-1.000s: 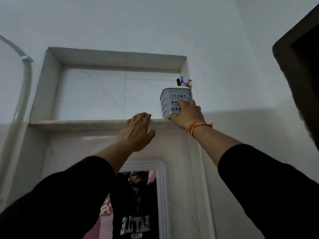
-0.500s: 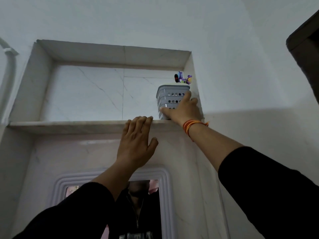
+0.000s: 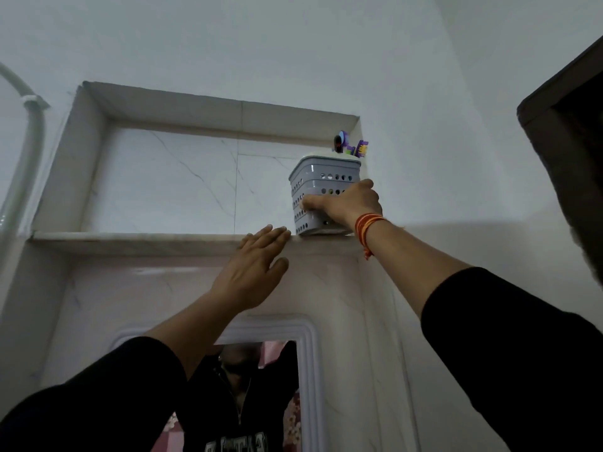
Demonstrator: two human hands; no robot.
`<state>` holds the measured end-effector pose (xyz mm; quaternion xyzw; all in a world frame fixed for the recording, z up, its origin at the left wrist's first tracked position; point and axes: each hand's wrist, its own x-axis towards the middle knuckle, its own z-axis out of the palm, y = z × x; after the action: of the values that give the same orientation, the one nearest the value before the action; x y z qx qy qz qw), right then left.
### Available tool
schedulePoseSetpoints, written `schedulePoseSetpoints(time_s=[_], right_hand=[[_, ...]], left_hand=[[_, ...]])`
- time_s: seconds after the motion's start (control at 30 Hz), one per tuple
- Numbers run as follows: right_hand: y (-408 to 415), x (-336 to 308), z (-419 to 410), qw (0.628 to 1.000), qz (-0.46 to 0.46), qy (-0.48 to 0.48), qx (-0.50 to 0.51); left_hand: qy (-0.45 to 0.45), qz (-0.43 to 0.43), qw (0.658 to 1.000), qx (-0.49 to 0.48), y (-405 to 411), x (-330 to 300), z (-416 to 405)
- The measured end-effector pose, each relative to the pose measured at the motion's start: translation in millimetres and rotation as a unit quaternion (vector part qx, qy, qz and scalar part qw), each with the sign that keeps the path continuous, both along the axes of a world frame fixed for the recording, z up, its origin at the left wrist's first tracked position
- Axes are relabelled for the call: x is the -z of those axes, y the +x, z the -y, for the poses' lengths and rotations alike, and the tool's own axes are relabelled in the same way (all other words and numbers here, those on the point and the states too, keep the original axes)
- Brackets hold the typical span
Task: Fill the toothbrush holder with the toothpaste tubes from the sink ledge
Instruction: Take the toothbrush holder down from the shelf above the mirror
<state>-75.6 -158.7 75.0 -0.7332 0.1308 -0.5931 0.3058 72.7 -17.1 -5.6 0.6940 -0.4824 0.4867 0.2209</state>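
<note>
Grey perforated plastic, the toothbrush holder stands at the right end of a marble wall shelf, brush tips poking above its rim. The right hand grasps its lower front. The left hand lies flat and released, fingertips on the shelf edge, just beside the holder.
</note>
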Motion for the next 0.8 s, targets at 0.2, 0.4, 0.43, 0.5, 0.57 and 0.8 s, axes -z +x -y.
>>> schedulePoseSetpoints(time_s=[0.2,0.4,0.43,0.5,0.57,0.8], right_hand=[[-46,22,-33,0.998,-0.032,-0.026,-0.046],[-56,100,-49,0.994,-0.064,-0.007,-0.088],[-55,117,-50,0.993,-0.068,0.002,-0.098],[-51,157,-52,0.99,-0.083,0.02,-0.109],[-47,199,-51,0.989,-0.091,0.021,-0.111],[-23,378,-57,0.983,-0.124,0.065,-0.118]], left_hand=[[-0.071,-0.071,0.992,0.073,-13,15,-35],[-0.118,-0.128,0.979,0.107,-26,65,-59],[-0.126,-0.148,0.975,0.111,-27,79,-62],[-0.132,-0.192,0.965,0.123,-29,113,-70],[-0.122,-0.224,0.957,0.135,-26,147,-75],[-0.037,-0.378,0.917,0.123,-14,308,-82]])
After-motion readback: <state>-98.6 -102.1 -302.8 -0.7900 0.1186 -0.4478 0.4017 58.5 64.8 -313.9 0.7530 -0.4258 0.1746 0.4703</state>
